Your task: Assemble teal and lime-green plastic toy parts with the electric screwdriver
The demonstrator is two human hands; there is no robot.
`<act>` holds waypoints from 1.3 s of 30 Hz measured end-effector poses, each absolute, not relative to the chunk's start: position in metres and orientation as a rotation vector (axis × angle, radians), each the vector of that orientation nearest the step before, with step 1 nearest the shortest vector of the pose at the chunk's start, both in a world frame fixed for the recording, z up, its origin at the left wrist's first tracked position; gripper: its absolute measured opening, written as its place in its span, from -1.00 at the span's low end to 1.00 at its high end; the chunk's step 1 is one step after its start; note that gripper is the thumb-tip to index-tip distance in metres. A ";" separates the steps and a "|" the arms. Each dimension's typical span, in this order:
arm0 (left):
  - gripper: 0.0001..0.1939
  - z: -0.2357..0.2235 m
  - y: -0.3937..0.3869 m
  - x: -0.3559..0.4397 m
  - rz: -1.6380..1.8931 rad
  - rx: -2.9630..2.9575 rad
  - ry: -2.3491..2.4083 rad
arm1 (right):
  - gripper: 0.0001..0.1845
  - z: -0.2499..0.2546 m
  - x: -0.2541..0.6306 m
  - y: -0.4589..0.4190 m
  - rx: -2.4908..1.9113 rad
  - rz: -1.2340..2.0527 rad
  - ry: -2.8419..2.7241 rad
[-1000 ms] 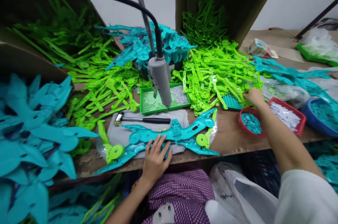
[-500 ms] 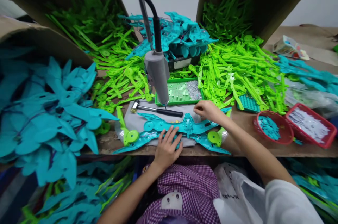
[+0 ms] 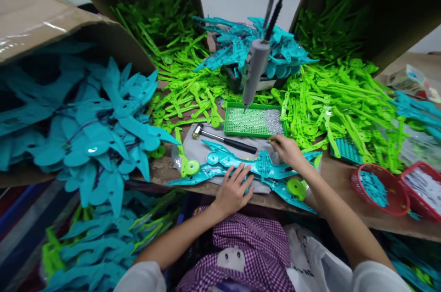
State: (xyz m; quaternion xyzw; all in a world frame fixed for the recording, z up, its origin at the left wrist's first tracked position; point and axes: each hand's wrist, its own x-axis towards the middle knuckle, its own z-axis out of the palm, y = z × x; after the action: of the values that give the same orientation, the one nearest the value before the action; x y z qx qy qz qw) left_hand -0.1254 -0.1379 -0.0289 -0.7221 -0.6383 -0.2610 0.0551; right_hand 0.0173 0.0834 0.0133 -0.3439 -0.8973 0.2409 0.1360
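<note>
My left hand [image 3: 236, 189] lies with fingers spread over the near edge of a turquoise plastic frame [image 3: 229, 161], resting on it. Bright green round-ended pieces [image 3: 190, 168] sit at both ends of this frame. A hinge-like ribbed joint marks its middle. My right hand [image 3: 286, 150] is closed in a pinch above the right half, close to the corner of the green tray [image 3: 227, 131]. A tiny thing pokes out at its fingertips, too small to make out. Beyond the frame lies a black-handled hammer [image 3: 237, 144]. A grey electric screwdriver [image 3: 255, 71] hangs with its bit over the tray.
Small silvery screws [image 3: 274, 121] fill the tray's right end. Heaps of green parts [image 3: 337, 94] spread across the back. Turquoise parts [image 3: 117, 131] are piled at left. Red baskets [image 3: 396, 204] with small pieces stand at right. Cardboard boxes [image 3: 44, 21] surround the bench.
The view has shifted left. The hanging screwdriver has swung away from the frame, its bit now over the tray. My right hand's fingertips point more outward; my left hand stays on the frame.
</note>
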 end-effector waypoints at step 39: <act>-0.76 -0.018 -0.137 -0.131 -0.701 -2.311 -2.122 | -0.79 0.021 -0.132 0.014 -0.615 0.888 -2.871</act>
State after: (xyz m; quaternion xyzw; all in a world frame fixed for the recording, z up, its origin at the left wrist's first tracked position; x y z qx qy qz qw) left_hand -0.1313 -0.1367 -0.0175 -0.7184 -0.6596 -0.2179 -0.0365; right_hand -0.1319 0.0144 0.0214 -0.2005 -0.9353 0.2892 0.0371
